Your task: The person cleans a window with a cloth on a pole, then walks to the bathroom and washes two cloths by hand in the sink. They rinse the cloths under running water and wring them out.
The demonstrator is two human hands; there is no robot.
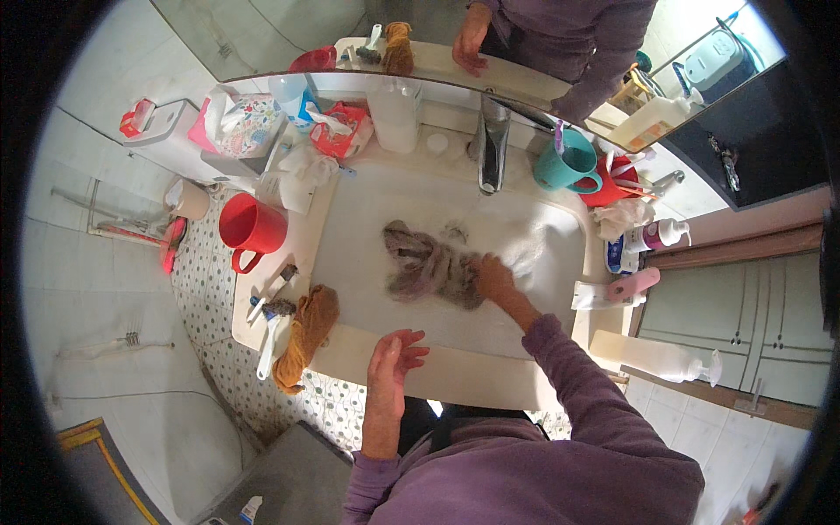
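Observation:
A wet greyish-brown cloth (pixel 426 266) lies bunched in the white washbasin (pixel 367 203), in cloudy, whitish water. My right hand (pixel 497 281) has its fingers curled on the cloth's right end; the fingertips are partly hidden. Over the basin's front rim, my left hand (pixel 394 357) is raised with fingers apart and nothing in it. Left of that hand, a twisted orange-brown cloth (pixel 308 335) hangs over the counter's front-left edge. Behind the basin stands a chrome faucet (pixel 492 144), its spout pointing towards me.
Along the left counter are a red mug (pixel 252 226) and a white-handled brush (pixel 268 348). Back right stand a teal mug (pixel 567 161) and a red cup (pixel 610 180) with toothbrushes. A pump bottle (pixel 650 357) lies at the right. A mirror (pixel 433 39) spans the back.

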